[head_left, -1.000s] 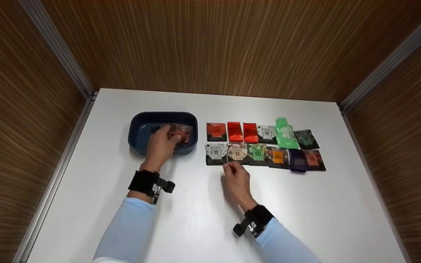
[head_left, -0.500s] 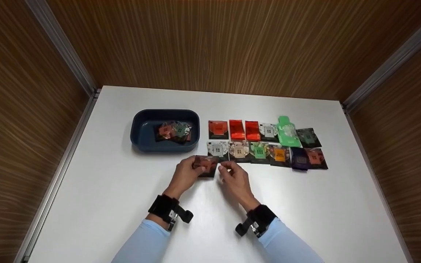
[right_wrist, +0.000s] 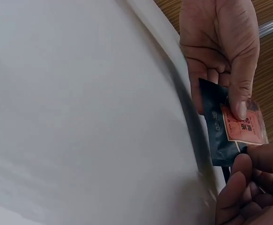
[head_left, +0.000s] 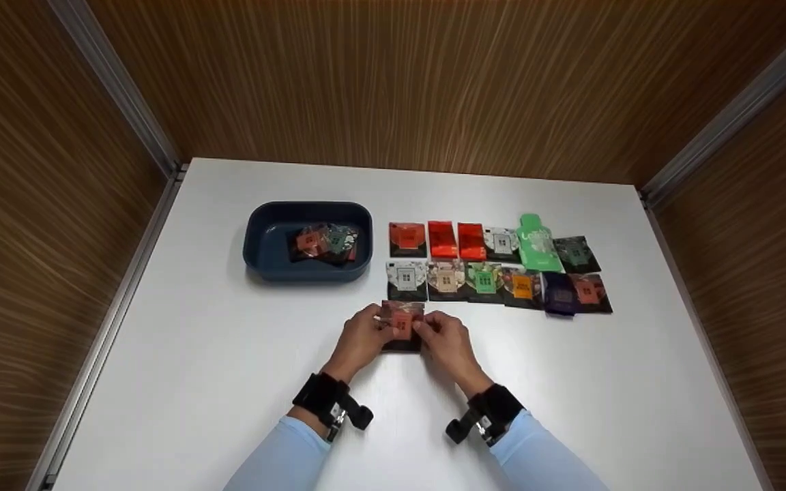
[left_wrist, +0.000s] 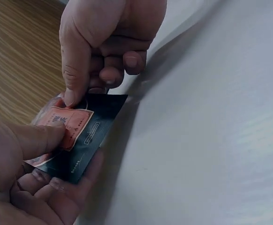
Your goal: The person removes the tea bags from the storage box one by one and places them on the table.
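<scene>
A flat sachet (head_left: 404, 319), dark with a reddish label, is held between both hands near the middle of the table. My left hand (head_left: 364, 339) pinches its left side, thumb across the label (left_wrist: 77, 123) in the left wrist view. At the opposite edge, my right hand (head_left: 449, 343) pinches the sachet between thumb and fingers; the right wrist view shows this grip beside the label (right_wrist: 243, 129). Just beyond the hands lies a near row of sachets, starting with a white-and-black sachet (head_left: 406, 279) and a beige one (head_left: 446, 278).
A dark blue bin (head_left: 263, 266) at the left contains a few sachets (head_left: 311, 243). Behind the near row runs a second row with red packets (head_left: 442, 240) and a green spouted pouch (head_left: 538, 245). Wood-grain panels (head_left: 393, 82) enclose the white table (head_left: 181, 327).
My left hand has come out of the blue bin with a sachet, moving right and toward me. The right hand, previously apart from it, now grips the sachet's right edge.
</scene>
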Demonstrator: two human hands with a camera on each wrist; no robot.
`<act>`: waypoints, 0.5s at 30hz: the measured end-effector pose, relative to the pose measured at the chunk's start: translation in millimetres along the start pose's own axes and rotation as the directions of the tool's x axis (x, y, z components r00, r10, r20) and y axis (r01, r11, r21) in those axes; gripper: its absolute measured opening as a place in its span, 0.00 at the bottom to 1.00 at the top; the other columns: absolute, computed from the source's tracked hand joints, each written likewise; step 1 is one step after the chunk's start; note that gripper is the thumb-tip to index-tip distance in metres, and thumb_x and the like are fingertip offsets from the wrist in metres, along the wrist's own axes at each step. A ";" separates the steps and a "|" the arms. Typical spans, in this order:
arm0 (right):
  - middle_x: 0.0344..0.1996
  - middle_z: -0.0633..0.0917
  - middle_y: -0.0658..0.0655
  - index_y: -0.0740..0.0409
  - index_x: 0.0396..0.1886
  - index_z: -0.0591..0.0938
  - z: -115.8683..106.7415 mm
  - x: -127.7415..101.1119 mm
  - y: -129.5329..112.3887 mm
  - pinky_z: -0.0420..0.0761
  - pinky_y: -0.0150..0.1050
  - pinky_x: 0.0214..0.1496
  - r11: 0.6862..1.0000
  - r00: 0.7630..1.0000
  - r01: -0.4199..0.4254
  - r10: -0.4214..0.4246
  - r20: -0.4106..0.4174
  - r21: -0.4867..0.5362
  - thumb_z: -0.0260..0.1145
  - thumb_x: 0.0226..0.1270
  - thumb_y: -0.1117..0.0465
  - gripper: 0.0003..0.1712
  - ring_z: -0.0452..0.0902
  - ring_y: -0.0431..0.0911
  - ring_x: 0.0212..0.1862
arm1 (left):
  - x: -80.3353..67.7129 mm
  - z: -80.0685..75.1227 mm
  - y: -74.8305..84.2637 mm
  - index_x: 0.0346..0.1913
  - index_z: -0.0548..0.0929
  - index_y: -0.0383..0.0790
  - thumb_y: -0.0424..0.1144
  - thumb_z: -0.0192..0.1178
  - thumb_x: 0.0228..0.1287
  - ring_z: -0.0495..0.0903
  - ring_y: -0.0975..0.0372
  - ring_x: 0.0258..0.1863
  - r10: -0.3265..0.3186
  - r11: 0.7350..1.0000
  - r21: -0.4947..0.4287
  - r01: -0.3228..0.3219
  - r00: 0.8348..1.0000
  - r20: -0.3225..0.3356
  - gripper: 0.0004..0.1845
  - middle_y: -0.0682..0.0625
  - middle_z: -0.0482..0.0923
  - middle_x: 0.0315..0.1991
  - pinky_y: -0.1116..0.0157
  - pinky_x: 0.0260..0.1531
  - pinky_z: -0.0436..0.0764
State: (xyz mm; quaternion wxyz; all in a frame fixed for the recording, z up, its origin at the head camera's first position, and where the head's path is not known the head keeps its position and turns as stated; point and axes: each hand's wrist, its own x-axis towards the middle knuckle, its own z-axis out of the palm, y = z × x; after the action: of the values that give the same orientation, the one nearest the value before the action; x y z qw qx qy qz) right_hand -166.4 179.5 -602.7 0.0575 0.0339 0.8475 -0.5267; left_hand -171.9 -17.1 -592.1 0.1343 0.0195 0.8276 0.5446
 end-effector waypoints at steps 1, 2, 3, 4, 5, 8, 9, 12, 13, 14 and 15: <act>0.18 0.79 0.46 0.59 0.32 0.86 -1.0 0.2 0.2 0.72 0.33 0.24 1.000 1.000 -0.007 0.007 -0.005 -0.022 0.70 0.74 0.61 0.09 0.73 0.39 0.21 | -0.6 0.4 -0.5 0.55 0.80 0.37 0.33 0.69 0.68 0.88 0.58 0.33 -0.024 1.000 -0.004 0.024 1.000 0.004 0.16 0.45 0.89 0.37 0.64 0.34 0.84; 0.18 0.79 0.46 0.59 0.31 0.86 -1.8 0.6 0.2 0.71 0.33 0.25 0.999 1.000 -0.015 0.015 -0.013 -0.044 0.70 0.74 0.61 0.09 0.73 0.39 0.21 | -1.1 0.8 -0.9 0.54 0.78 0.35 0.32 0.69 0.67 0.87 0.59 0.29 -0.047 0.999 -0.014 0.047 0.999 0.010 0.16 0.45 0.88 0.34 0.66 0.29 0.83; 0.17 0.79 0.46 0.59 0.30 0.86 -2.7 1.0 -0.1 0.71 0.33 0.26 0.997 1.000 -0.023 0.021 -0.022 -0.072 0.71 0.73 0.60 0.10 0.73 0.39 0.22 | -1.6 1.4 -1.5 0.53 0.76 0.35 0.31 0.68 0.67 0.86 0.59 0.25 -0.068 0.997 -0.025 0.069 0.998 0.017 0.16 0.45 0.87 0.32 0.67 0.26 0.82; 0.17 0.79 0.46 0.59 0.30 0.86 -3.5 1.3 -0.2 0.71 0.34 0.27 0.994 0.999 -0.028 0.025 -0.030 -0.101 0.71 0.73 0.60 0.11 0.73 0.40 0.22 | -2.1 2.0 -2.0 0.52 0.74 0.34 0.30 0.68 0.66 0.85 0.60 0.22 -0.087 0.995 -0.045 0.088 0.996 0.025 0.16 0.45 0.87 0.30 0.68 0.23 0.82; 0.17 0.80 0.46 0.58 0.29 0.86 -4.1 1.4 -0.4 0.71 0.34 0.28 0.991 0.999 -0.031 0.026 -0.037 -0.133 0.71 0.73 0.59 0.11 0.73 0.40 0.22 | -2.6 2.7 -2.5 0.51 0.72 0.34 0.29 0.67 0.66 0.85 0.60 0.20 -0.097 0.993 -0.065 0.099 0.995 0.032 0.16 0.44 0.87 0.29 0.69 0.21 0.81; 0.18 0.81 0.47 0.58 0.27 0.87 -4.9 2.2 -1.3 0.73 0.37 0.30 0.975 0.998 -0.038 0.028 -0.047 -0.217 0.72 0.71 0.58 0.12 0.74 0.41 0.24 | -3.9 4.7 -3.9 0.47 0.72 0.34 0.28 0.67 0.66 0.80 0.64 0.14 -0.088 0.996 -0.028 0.089 0.996 0.031 0.14 0.45 0.86 0.22 0.71 0.16 0.76; 0.19 0.83 0.47 0.57 0.27 0.87 -4.9 2.5 -1.7 0.74 0.38 0.30 0.970 0.998 -0.036 0.025 -0.050 -0.240 0.73 0.71 0.58 0.12 0.75 0.42 0.24 | -4.4 5.2 -4.1 0.45 0.73 0.34 0.29 0.67 0.66 0.78 0.65 0.12 -0.079 0.997 0.001 0.079 0.997 0.025 0.13 0.47 0.85 0.20 0.71 0.16 0.74; 0.21 0.86 0.50 0.56 0.25 0.87 -4.1 3.8 -2.2 0.79 0.43 0.33 0.955 0.998 -0.028 0.009 -0.066 -0.297 0.74 0.69 0.57 0.12 0.80 0.45 0.27 | -5.4 6.2 -4.6 0.41 0.76 0.37 0.32 0.68 0.66 0.74 0.68 0.10 -0.044 0.993 0.109 0.044 0.999 -0.001 0.09 0.53 0.81 0.15 0.71 0.17 0.71; 0.22 0.87 0.50 0.56 0.24 0.88 -3.8 4.3 -2.2 0.80 0.44 0.35 0.949 0.997 -0.023 0.000 -0.072 -0.314 0.74 0.68 0.57 0.13 0.81 0.46 0.28 | -5.4 6.6 -4.6 0.40 0.77 0.37 0.32 0.68 0.66 0.73 0.69 0.10 -0.038 0.990 0.132 0.038 0.999 -0.009 0.08 0.55 0.80 0.14 0.70 0.18 0.71; 0.22 0.88 0.51 0.55 0.24 0.88 -3.4 4.8 -2.3 0.81 0.46 0.36 0.946 0.997 -0.022 -0.004 -0.078 -0.325 0.74 0.68 0.57 0.12 0.83 0.48 0.29 | -5.4 7.0 -4.7 0.39 0.78 0.38 0.33 0.68 0.66 0.73 0.70 0.10 -0.035 0.987 0.155 0.037 0.999 -0.017 0.08 0.57 0.78 0.14 0.70 0.19 0.71; 0.23 0.88 0.51 0.55 0.24 0.88 -3.0 5.2 -2.4 0.82 0.47 0.37 0.943 0.997 -0.021 -0.007 -0.082 -0.333 0.74 0.68 0.57 0.12 0.84 0.49 0.30 | -5.2 7.3 -4.7 0.38 0.78 0.39 0.34 0.68 0.66 0.73 0.70 0.10 -0.033 0.984 0.173 0.036 0.999 -0.024 0.07 0.58 0.78 0.13 0.70 0.19 0.72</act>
State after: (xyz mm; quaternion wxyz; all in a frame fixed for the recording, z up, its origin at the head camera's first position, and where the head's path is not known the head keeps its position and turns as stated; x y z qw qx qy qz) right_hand -172.1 181.2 -599.9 0.0292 0.0483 0.9259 -0.3735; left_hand -164.6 -13.4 -598.1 0.1329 0.0111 0.8734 0.4685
